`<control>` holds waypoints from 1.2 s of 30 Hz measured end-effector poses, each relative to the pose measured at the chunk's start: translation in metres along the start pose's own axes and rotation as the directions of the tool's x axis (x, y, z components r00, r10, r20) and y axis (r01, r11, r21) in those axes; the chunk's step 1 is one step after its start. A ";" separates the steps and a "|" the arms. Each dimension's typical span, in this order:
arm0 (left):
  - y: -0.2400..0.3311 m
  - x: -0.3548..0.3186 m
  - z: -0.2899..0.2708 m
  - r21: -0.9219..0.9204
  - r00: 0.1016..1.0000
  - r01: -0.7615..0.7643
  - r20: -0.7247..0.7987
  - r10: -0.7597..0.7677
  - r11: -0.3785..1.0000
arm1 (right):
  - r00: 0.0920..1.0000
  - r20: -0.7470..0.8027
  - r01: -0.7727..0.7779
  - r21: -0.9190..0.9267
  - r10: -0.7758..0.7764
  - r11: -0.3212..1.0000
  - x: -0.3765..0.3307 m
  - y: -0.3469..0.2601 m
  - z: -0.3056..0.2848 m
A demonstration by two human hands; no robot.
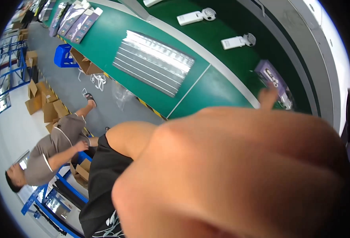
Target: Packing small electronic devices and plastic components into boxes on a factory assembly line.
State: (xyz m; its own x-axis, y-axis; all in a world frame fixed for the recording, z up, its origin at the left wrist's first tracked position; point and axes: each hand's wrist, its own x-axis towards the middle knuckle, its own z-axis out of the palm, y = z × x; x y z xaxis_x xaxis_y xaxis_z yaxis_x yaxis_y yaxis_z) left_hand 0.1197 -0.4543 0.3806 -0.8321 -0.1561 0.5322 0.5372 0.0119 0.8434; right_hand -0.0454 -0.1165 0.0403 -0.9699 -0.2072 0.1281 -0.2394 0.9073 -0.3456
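Observation:
A very large, blurred bare hand or bent arm (222,170) fills the lower right, close in front of the view. I take it for my right hand; its fingers are hidden. Beyond it, a smaller blurred hand (268,96), seemingly my left hand, touches or nearly touches a purple printed box (270,74). Its finger shape is smeared and its arm is covered by the nearer hand, so whose it is cannot be told surely. A clear-looking item (286,101) lies beside the box. Bare skin (129,137) comes out of black clothing (103,174) at lower middle.
Two white handheld devices with round heads (190,18) (238,41) lie on the dark green strip. The green table (151,23) bears a grey ribbed tray (155,61) and flat purple boxes (80,25). A person in brown (54,148), cartons (44,99) and a blue crate (64,56) are left.

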 end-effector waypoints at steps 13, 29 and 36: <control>-0.016 -0.001 -0.129 0.474 0.996 -0.087 0.066 0.063 0.876 | 0.551 0.799 -0.657 0.593 -0.241 0.465 -0.084 -0.326 0.127; -0.254 -0.159 -0.163 0.962 0.857 0.143 -0.003 -0.515 0.232 | 0.976 0.156 0.049 0.518 -0.151 0.854 -0.023 -0.218 0.028; -0.207 -0.110 -0.147 0.706 0.861 0.371 -0.018 -0.508 0.604 | 0.756 0.626 -0.554 0.458 0.190 0.696 0.182 -0.050 0.142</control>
State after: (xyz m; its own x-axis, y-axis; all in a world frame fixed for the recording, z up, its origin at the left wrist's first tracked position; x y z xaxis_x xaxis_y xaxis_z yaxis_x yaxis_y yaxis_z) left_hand 0.1200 -0.5847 0.1364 -0.9870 -0.1583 0.0282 -0.0820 0.6463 0.7587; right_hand -0.2160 -0.2516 -0.0511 -0.8071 -0.2130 -0.5507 0.3500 0.5785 -0.7368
